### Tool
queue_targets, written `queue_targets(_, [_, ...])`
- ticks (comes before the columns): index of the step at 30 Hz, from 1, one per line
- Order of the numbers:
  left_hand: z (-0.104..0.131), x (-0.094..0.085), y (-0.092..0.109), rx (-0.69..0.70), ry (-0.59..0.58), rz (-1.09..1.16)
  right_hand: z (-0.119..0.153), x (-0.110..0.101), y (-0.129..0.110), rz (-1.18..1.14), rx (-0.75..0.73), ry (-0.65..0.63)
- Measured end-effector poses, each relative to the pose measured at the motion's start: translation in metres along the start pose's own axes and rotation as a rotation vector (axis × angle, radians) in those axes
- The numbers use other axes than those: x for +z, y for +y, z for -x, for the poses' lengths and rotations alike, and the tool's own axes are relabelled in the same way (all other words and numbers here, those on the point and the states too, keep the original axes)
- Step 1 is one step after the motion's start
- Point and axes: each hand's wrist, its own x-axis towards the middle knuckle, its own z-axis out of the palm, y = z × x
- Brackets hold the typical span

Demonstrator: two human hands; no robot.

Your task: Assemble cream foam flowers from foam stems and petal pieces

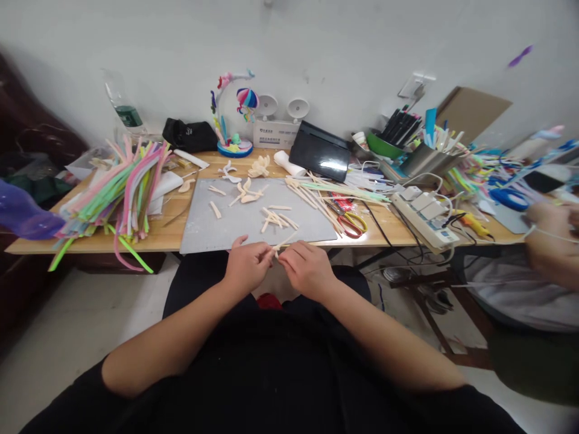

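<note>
Just in front of the table edge, my left hand and my right hand meet, pinching a small cream strip between them. The strip's thin end points up and to the right. Beyond them lies a grey mat. Several short cream pieces are scattered on its middle, with a few more at its left. Curved petal-like cream pieces rest near the mat's back edge. Long cream strips cross its right side, beside red and yellow scissors.
A colourful bundle of fuzzy stems covers the table's left. Behind the mat stand a decorated model and a black box. A power strip with cables lies right. Another person's hand is at the far right.
</note>
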Motion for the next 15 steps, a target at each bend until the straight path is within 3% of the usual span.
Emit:
queue_targets(3, [-0.003, -0.005, 0.002, 0.178, -0.078, -0.231, -0.018, -0.023, 0.006, 0.166, -0.160, -0.163])
queue_targets(5, [-0.002, -0.010, 0.006, 0.341, -0.136, -0.249, -0.033, -0.039, 0.013, 0.091, -0.205, -0.286])
queue_targets(7, [0.000, -0.015, 0.012, 0.531, -0.178, -0.132, -0.043, -0.052, 0.020, -0.172, -0.240, -0.435])
queue_targets(9, [0.004, -0.019, 0.018, 0.620, -0.170, 0.051, -0.045, -0.054, 0.027, -0.525, -0.220, -0.523])
queue_targets(11, [0.008, -0.020, 0.021, 0.538, -0.093, 0.213, -0.039, -0.044, 0.029, -0.838, -0.067, -0.475])
queue_targets(15, [0.012, -0.012, 0.020, 0.185, 0.095, 0.321, -0.015, 0.000, 0.019, -1.144, 0.390, -0.107])
